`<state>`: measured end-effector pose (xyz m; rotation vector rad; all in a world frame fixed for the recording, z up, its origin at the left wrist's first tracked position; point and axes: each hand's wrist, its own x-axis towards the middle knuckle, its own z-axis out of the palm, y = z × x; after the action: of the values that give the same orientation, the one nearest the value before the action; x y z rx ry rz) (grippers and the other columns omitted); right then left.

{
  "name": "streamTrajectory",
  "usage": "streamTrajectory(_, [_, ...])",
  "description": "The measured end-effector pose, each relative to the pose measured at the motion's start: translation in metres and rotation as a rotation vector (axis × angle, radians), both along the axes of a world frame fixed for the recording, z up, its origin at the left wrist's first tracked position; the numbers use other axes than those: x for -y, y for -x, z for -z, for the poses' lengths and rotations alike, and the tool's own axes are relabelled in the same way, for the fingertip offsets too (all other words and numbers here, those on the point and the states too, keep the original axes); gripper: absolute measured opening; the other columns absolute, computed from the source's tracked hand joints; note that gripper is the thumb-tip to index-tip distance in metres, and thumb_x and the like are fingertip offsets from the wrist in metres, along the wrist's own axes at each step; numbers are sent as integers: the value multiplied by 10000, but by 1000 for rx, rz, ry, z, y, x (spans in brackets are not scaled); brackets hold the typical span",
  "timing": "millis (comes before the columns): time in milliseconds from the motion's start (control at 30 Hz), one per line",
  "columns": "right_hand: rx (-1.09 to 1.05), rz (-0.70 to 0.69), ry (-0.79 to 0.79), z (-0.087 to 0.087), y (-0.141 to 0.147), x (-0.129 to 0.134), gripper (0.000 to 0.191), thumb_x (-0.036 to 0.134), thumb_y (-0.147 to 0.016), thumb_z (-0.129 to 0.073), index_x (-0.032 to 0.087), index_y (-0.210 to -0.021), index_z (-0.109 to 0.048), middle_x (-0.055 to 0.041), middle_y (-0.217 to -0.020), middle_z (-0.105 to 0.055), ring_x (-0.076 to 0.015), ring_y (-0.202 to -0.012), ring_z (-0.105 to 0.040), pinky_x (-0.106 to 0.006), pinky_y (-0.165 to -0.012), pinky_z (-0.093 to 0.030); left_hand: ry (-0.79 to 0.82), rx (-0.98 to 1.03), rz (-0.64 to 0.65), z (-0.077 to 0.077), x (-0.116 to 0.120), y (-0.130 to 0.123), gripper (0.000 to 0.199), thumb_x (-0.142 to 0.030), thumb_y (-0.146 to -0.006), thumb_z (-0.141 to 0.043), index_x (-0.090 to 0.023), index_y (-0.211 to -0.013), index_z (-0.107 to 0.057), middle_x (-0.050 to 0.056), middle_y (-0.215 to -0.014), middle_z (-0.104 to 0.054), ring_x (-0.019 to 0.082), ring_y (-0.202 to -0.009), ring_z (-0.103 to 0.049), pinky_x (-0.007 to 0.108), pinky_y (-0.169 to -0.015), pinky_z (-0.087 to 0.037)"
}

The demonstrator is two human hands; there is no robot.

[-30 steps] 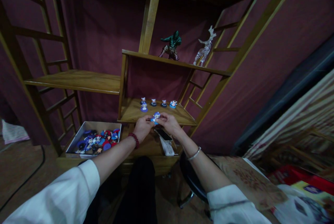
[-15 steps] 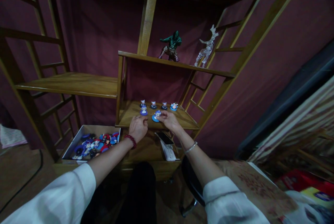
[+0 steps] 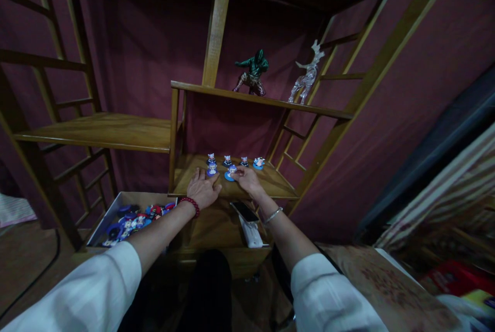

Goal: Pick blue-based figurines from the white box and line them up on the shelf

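Wooden shelf [image 3: 266,187]: right hand [image 3: 247,180] at blue-based figurine [image 3: 231,172], back-row figurines [image 3: 227,160] behind.

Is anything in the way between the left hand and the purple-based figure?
Nothing visible: the left hand is just in front of the purple-based figure, and the right hand is off to one side.

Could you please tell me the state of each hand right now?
Left hand: open, beside the purple-based figurine.
Right hand: closed on the blue-based figurine.

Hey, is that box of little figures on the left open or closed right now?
Open. The box has no lid on, and the jumbled figures inside show from above.
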<state>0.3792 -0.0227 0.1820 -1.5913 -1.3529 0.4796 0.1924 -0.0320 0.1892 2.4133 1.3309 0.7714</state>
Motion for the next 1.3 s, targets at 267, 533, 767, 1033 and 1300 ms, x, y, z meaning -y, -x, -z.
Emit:
streamTrajectory(267, [67,49,35,-1,0,-10,148,203,-654,-608,187,-801,-609,-14,-801,-661,-140,-751,-618,-274,-751,-478,49,17,29,-1,-12,-8,499,-464,-741,-475,-268,-1197,-526,101,-1361,-376,349,-1292,-181,480,-1011,-147])
streamTrajectory(533, [128,71,68,-5,2,-15,184,209,-670,-606,187,-853,-616,-18,-818,-664,-142,-759,-616,-253,-727,-474,9,-84,55,0,-19,-11,478,-487,-769,-420,-314,-1206,-506,59,-1353,-386,320,-1282,-220,477,-1022,-137])
streamTrajectory(767, [223,90,132,-9,6,-16,218,218,-699,-586,180,-912,-607,-26,-852,-663,-143,-790,-612,-238,-732,-458,-71,-186,35,0,-21,-11,463,-484,-802,-360,-315,-1214,-488,59,-1276,-455,280,-1222,-326,438,-1001,-221])
streamTrajectory(1033, [248,116,122,-7,8,-17,178,222,-701,-581,190,-876,-596,-19,-814,-659,-142,-769,-611,-239,-721,-455,-140,-167,29,2,-23,-11,388,-384,-832,-358,-295,-1168,-531,59,-1169,-533,231,-1120,-435,387,-977,-265])
streamTrajectory(1300, [226,106,101,-1,8,-20,173,222,-708,-565,192,-877,-584,-22,-821,-653,-144,-771,-609,-251,-734,-459,-196,-130,1,5,-25,-11,343,-291,-821,-392,-278,-1106,-583,73,-1042,-578,207,-1010,-517,346,-935,-320])
